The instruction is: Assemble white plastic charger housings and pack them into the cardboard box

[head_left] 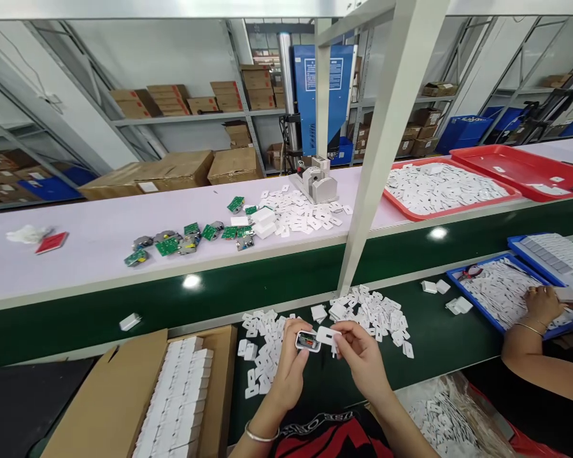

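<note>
My left hand (290,366) grips a small white charger housing (308,341) whose open side shows dark parts inside. My right hand (360,356) pinches a flat white cover piece (328,335) right beside the housing, touching its edge. Both hands hover over the green bench just in front of a pile of loose white cover pieces (367,312). A second scatter of white pieces (260,350) lies left of my left hand.
A cardboard box (124,401) with rows of white housings stands at my left. Green circuit boards (172,242) lie on the white conveyor (76,254). A white post (382,146) rises ahead. A co-worker's hand (542,305) rests in a blue tray (499,318) at right. Red trays (458,210) sit beyond.
</note>
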Demonstrator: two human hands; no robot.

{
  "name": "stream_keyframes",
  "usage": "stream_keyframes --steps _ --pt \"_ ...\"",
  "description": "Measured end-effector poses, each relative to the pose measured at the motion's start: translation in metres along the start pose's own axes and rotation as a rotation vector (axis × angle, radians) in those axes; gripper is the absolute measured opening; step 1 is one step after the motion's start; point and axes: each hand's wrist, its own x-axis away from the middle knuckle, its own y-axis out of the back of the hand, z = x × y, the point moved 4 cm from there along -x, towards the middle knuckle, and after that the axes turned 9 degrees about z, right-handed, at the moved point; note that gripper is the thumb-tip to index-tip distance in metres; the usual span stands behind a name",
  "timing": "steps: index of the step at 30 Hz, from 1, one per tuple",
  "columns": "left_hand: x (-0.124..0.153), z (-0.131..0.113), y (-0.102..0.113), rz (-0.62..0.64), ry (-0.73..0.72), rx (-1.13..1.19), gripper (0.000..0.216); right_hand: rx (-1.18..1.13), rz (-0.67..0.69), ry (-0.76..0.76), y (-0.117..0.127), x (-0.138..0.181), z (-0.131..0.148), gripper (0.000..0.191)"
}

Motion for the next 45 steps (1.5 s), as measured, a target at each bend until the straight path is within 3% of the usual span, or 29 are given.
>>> stream_keyframes --steps 5,9,13,16,19,24,27,31,37,42,45 --pt "0.003 0.000 0.001 -0.075 -0.059 0.072 0.020 -0.060 -0.178 -0.001 -0.001 0.004 0.005 0.041" --pt "0.005 -0.006 0.003 -0.108 -0.101 0.048 0.019 -0.018 -0.171 -0.032 0.008 0.002 -0.007 0.041" --pt "0.007 -0.017 0.005 -0.123 -0.164 -0.053 0.029 0.053 -0.171 -0.117 0.034 -0.010 -0.063 0.043" --pt "0.009 -0.012 0.005 -0.129 -0.149 -0.152 0.042 0.039 -0.309 -0.375 0.070 -0.011 -0.130 0.042" --pt "0.013 0.030 0.005 -0.102 0.070 -0.162 0.049 0.062 -0.443 -0.510 0.104 0.005 -0.183 0.029" --pt "0.050 0.164 -0.002 -0.013 0.691 -0.156 0.042 0.091 -0.574 -0.659 0.134 0.055 -0.237 0.018" --pt "0.083 0.216 -0.007 -0.031 0.843 -0.236 0.041 0.089 -0.597 -0.688 0.139 0.077 -0.256 0.016" --pt "0.102 0.232 -0.012 -0.042 0.860 -0.323 0.055 0.085 -0.598 -0.686 0.146 0.094 -0.270 0.015" --pt "0.067 0.234 -0.025 -0.163 0.521 -0.485 0.065 0.091 -0.587 -0.687 0.158 0.113 -0.273 0.014" --pt "0.054 0.263 -0.050 0.025 0.601 -0.599 0.051 0.112 -0.583 -0.683 0.169 0.114 -0.270 0.013" --pt "0.057 0.265 -0.051 0.076 0.613 -0.616 0.053 0.118 -0.589 -0.669 0.177 0.105 -0.267 0.015"
